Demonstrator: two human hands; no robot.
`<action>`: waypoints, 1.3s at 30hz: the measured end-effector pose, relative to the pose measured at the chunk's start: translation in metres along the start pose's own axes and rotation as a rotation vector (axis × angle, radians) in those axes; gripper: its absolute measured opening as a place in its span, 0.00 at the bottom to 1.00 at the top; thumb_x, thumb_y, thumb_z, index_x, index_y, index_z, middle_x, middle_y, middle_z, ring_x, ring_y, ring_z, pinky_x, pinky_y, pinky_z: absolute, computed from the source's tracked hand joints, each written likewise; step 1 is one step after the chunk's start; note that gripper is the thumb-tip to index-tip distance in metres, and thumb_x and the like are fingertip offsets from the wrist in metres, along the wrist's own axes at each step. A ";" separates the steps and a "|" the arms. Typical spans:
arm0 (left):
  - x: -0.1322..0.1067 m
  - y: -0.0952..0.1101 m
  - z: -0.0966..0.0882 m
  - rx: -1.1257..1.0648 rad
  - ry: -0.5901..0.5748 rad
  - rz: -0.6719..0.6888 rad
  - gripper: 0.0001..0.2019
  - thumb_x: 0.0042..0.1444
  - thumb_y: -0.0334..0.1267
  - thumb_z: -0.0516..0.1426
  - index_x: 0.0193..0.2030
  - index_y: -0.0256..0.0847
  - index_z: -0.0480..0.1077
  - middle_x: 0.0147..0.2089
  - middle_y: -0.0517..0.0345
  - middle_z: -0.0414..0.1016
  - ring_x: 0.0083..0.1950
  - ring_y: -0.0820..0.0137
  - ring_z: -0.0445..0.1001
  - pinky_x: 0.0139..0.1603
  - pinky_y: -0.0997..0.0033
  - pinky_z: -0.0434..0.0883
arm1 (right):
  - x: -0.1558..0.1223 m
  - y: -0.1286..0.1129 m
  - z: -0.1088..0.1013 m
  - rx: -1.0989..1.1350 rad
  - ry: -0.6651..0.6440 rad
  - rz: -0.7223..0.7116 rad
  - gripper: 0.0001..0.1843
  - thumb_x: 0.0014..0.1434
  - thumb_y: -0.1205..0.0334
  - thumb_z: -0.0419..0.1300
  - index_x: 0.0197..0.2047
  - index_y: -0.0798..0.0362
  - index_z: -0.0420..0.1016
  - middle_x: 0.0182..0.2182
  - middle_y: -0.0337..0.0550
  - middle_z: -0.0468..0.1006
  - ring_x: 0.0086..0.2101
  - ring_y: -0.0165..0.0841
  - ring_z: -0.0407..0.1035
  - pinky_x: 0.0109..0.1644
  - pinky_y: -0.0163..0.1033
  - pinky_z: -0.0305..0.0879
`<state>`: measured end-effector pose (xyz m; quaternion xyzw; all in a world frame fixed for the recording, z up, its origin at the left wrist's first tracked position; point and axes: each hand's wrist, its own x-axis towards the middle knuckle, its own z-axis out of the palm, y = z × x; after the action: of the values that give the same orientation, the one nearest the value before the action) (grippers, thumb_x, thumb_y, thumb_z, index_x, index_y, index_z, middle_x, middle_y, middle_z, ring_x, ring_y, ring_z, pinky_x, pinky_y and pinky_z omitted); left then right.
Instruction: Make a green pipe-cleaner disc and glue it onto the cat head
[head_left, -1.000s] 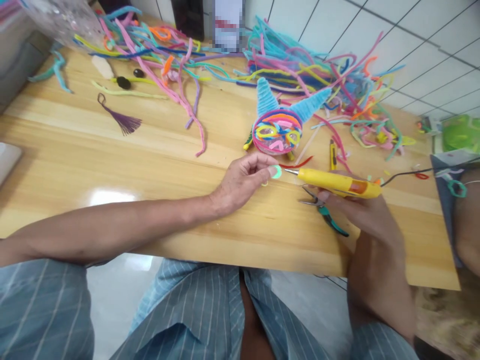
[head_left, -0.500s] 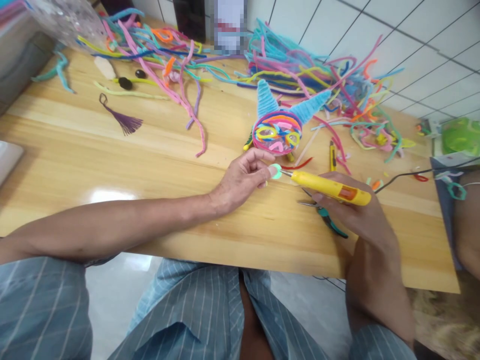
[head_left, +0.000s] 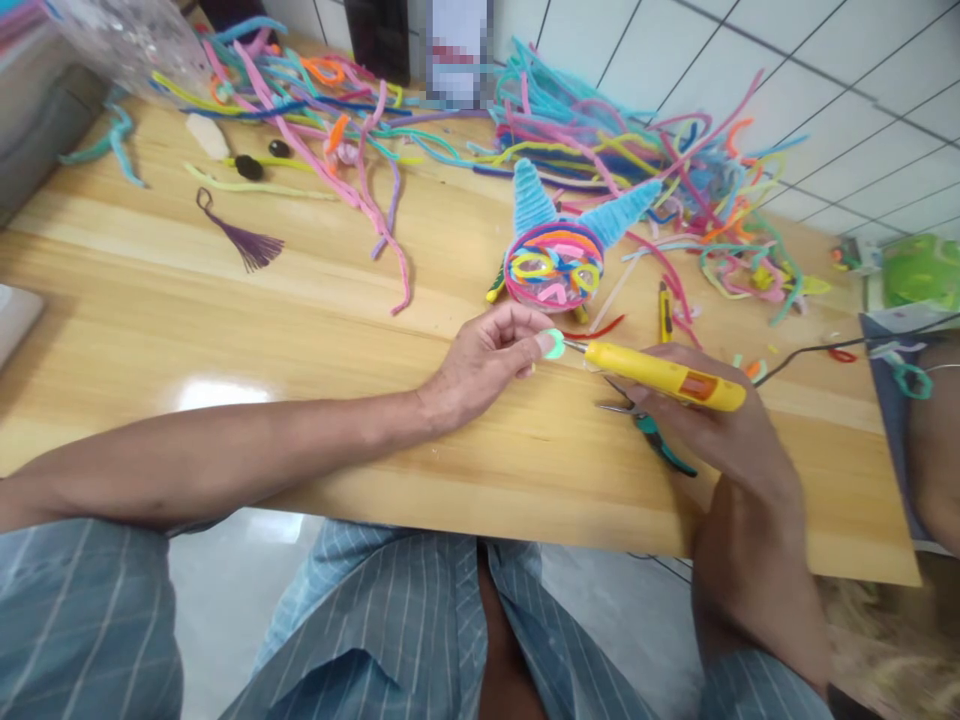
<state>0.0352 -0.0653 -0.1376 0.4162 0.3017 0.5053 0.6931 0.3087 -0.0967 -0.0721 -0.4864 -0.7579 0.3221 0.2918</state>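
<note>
Step in hand: looks like gluing. The metal tip of the yellow glue pen (head_left: 660,374) sits right at the edge of the mint-green coil (head_left: 553,344); whether it actually touches, I cannot tell.
Left hand (head_left: 480,365): its grip is pinched on the coil between thumb and fingertips, holding it just above the bench (head_left: 300,330), a little in front of the pipe-cleaner cat face (head_left: 555,265).
Right hand (head_left: 709,425): its grip is clenched round the pen's body, with the cord trailing off to the right.
Underneath: teal-handled pliers (head_left: 651,430) lie on the bench below the pen, and a small yellow utility knife (head_left: 665,312) lies just beyond.
Next move calls for: a steady tip and a small dab, I'd judge, with the left fingertips kept clear of the nozzle.
Since a second ago: the pen has slid left, closing the gap between tip and coil. The left hand has hardly shifted, and the cat face, pliers and loose pipe cleaners (head_left: 600,150) lie as they did.
</note>
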 end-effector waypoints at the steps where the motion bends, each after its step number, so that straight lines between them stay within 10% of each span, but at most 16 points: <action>1: 0.000 0.000 0.000 -0.001 0.000 0.000 0.21 0.55 0.51 0.76 0.43 0.38 0.77 0.33 0.62 0.78 0.31 0.78 0.72 0.32 0.78 0.70 | 0.000 0.000 0.000 -0.005 0.000 -0.009 0.04 0.65 0.56 0.72 0.44 0.42 0.85 0.44 0.38 0.87 0.40 0.36 0.81 0.44 0.40 0.75; 39: -0.001 0.001 0.000 0.012 -0.016 -0.003 0.20 0.56 0.49 0.76 0.43 0.38 0.78 0.36 0.60 0.80 0.33 0.75 0.73 0.32 0.75 0.70 | 0.002 -0.002 0.001 -0.018 -0.016 -0.016 0.03 0.67 0.57 0.70 0.43 0.43 0.82 0.37 0.37 0.82 0.33 0.34 0.75 0.34 0.38 0.73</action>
<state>0.0350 -0.0660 -0.1368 0.4239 0.2996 0.4989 0.6940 0.3060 -0.0960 -0.0706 -0.4804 -0.7671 0.3168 0.2836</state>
